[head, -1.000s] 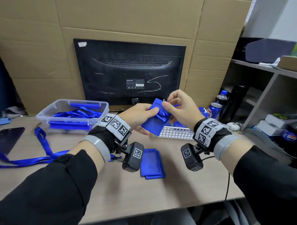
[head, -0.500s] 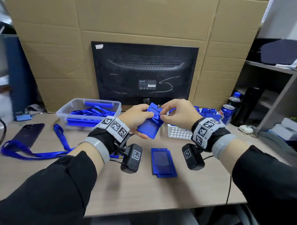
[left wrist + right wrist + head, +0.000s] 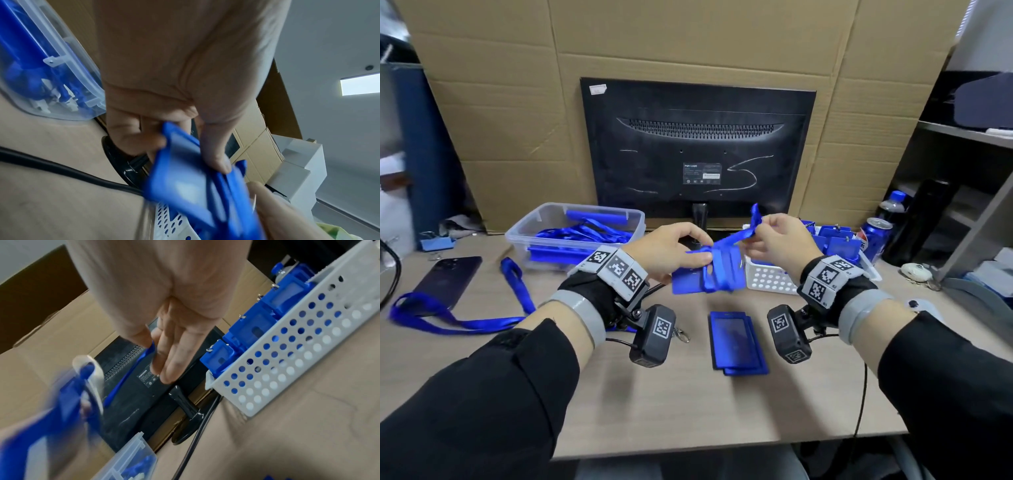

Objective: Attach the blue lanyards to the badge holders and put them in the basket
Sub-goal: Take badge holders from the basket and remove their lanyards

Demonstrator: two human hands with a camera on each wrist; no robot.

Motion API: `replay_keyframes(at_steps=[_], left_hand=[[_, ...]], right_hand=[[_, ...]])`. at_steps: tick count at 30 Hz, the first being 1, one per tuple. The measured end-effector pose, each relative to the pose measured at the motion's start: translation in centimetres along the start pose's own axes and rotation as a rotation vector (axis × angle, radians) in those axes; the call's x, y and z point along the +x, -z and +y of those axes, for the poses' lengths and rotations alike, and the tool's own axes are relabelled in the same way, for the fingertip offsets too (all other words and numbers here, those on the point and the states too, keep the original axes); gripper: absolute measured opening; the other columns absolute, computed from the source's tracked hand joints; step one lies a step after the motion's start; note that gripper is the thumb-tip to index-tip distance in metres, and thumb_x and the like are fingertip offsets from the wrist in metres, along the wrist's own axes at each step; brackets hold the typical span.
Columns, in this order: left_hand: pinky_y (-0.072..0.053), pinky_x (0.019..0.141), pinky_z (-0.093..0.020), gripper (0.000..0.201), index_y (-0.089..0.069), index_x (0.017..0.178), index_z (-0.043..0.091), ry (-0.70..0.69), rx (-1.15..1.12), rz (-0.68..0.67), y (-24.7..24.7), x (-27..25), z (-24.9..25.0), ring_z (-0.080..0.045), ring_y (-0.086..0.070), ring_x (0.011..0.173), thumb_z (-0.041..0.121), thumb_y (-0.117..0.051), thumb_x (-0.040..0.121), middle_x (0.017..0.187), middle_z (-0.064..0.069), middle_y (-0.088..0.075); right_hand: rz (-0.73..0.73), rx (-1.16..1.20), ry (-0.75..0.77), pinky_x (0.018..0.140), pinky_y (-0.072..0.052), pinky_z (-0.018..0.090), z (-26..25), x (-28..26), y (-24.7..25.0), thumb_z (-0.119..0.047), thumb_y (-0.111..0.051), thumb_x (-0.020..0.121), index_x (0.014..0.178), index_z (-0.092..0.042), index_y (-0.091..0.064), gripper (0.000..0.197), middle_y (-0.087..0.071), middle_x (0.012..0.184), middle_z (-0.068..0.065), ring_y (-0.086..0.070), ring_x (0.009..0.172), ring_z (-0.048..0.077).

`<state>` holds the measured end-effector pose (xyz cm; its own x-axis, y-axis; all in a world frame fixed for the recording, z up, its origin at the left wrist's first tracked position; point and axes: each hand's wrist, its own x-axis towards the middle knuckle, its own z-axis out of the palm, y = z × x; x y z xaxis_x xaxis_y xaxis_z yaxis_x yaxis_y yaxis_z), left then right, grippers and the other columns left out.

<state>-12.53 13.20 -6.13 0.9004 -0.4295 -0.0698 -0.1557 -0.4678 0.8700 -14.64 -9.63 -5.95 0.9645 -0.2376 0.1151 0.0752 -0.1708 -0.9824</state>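
wrist views blurred; clip prob. hidden. left hand [image 3: 671, 250] pinches badge holder [image 3: 688, 282] above tabletop [image 3: 654, 394], right hand [image 3: 779, 240] pinches blue lanyard [image 3: 722, 263] wrapped round it. basket [image 3: 770, 282] just behind, w/ monitor [image 3: 698, 154], cardboard backdrop.

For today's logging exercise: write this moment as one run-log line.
left hand: grips badge holder | right hand: pinches lanyard wound round holder | white basket: behind, holds finished badges | stage: wrapping

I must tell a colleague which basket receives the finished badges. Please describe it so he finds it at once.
Start from the black monitor at the desk's back. Right of its stand sits the white perforated basket, blue badge holders upright inside. Unlike the clear plastic tub at left, it has round holes.
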Motion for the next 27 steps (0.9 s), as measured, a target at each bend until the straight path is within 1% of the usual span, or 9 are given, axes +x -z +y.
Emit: replay_keyframes(at_steps=[4, 6, 8, 10, 12, 15, 20, 23, 27], left_hand=[[-0.052, 0.059, -0.020, 0.030, -0.071, 0.122, 0.025, 0.044, 0.146, 0.131, 0.2, 0.4, -1.0, -0.018, -0.070, 0.085, 0.030, -0.078, 0.094, 0.108, -0.004, -0.076], [-0.048, 0.049, -0.018, 0.022, -0.074, 0.118, 0.020, 0.083, 0.118, 0.223, 0.3, 0.6, -1.6, -0.018, -0.065, 0.074, 0.024, -0.074, 0.097, 0.097, -0.005, -0.073], [-0.041, 0.045, -0.020, 0.015, -0.077, 0.110, 0.011, 0.084, 0.105, 0.302, 0.7, 0.9, -2.1, -0.018, -0.054, 0.061, 0.014, -0.069, 0.099, 0.078, -0.005, -0.066], [-0.048, 0.060, -0.028, 0.017, -0.078, 0.106, 0.004, 0.046, 0.125, 0.347, 1.1, 1.2, -2.2, -0.021, -0.057, 0.070, 0.008, -0.063, 0.100, 0.078, -0.008, -0.067], [-0.053, 0.077, -0.035, 0.023, -0.078, 0.107, 0.006, 0.009, 0.140, 0.335, 1.3, 1.4, -1.9, -0.021, -0.062, 0.080, 0.005, -0.057, 0.101, 0.088, -0.013, -0.072], [-0.052, 0.084, -0.033, 0.029, -0.077, 0.109, 0.020, 0.001, 0.168, 0.313, 1.9, 1.4, -1.5, -0.019, -0.064, 0.083, 0.005, -0.053, 0.103, 0.088, -0.001, -0.072], [-0.057, 0.097, -0.048, 0.033, -0.074, 0.091, 0.032, 0.062, 0.203, 0.415, 2.9, 1.5, -2.3, -0.031, -0.071, 0.103, 0.009, -0.053, 0.101, 0.102, -0.004, -0.077], [-0.049, 0.105, -0.051, 0.033, -0.070, 0.078, 0.041, 0.070, 0.187, 0.442, 2.7, 1.7, -2.3, -0.034, -0.065, 0.111, 0.017, -0.056, 0.096, 0.098, 0.007, -0.075], [-0.046, 0.110, -0.052, 0.025, -0.071, 0.080, 0.060, 0.025, 0.151, 0.381, 2.5, 1.4, -1.4, -0.035, -0.059, 0.120, 0.040, -0.056, 0.079, 0.098, 0.013, -0.076]], right_hand=[[0.030, 0.354, -0.042, 0.086, -0.062, 0.038, -1.4, 0.2, 0.4, -0.002, -0.028, 0.099, 0.092, -0.003, -0.054, 0.027, -0.075, 0.081, 0.010, -0.076, 0.076, 0.027], [0.052, 0.496, -0.096, 0.065, -0.060, 0.037, -2.3, 0.2, 0.9, 0.000, -0.025, 0.092, 0.078, -0.014, -0.039, 0.025, -0.042, 0.061, 0.003, -0.042, 0.046, 0.022], [0.120, 0.344, -0.132, 0.044, -0.029, 0.025, -2.5, 0.6, 1.4, 0.000, -0.024, 0.084, 0.075, -0.024, -0.021, 0.026, -0.019, 0.066, 0.000, -0.012, 0.052, 0.017], [0.151, 0.121, -0.111, 0.048, -0.012, 0.026, -1.9, 1.1, 1.5, -0.002, -0.025, 0.079, 0.075, -0.025, -0.016, 0.025, -0.018, 0.066, -0.002, -0.010, 0.052, 0.016], [0.172, -0.131, -0.022, 0.049, -0.023, 0.029, -1.1, 1.1, 1.3, -0.010, -0.033, 0.084, 0.072, -0.022, -0.031, 0.017, -0.033, 0.065, -0.003, -0.024, 0.052, 0.016], [0.250, -0.316, 0.065, 0.069, -0.045, 0.039, 0.1, 1.2, 1.5, -0.021, -0.051, 0.095, 0.107, -0.021, -0.053, 0.012, -0.056, 0.083, -0.005, -0.049, 0.069, 0.017], [0.238, -0.079, 0.157, 0.071, -0.047, 0.030, 0.2, 1.6, 2.1, -0.015, -0.065, 0.093, 0.130, -0.023, -0.039, 0.047, -0.047, 0.100, -0.003, -0.050, 0.082, 0.014], [0.116, -0.100, 0.079, 0.100, -0.050, 0.032, 0.3, 1.8, 1.3, -0.027, -0.072, 0.089, 0.149, -0.024, -0.034, 0.071, -0.045, 0.139, 0.005, -0.054, 0.123, 0.019], [0.002, -0.330, 0.245, 0.111, -0.033, 0.017, 0.2, 1.0, 0.0, -0.022, -0.070, 0.096, 0.151, -0.025, -0.048, 0.059, -0.035, 0.155, 0.001, -0.038, 0.143, 0.014]])
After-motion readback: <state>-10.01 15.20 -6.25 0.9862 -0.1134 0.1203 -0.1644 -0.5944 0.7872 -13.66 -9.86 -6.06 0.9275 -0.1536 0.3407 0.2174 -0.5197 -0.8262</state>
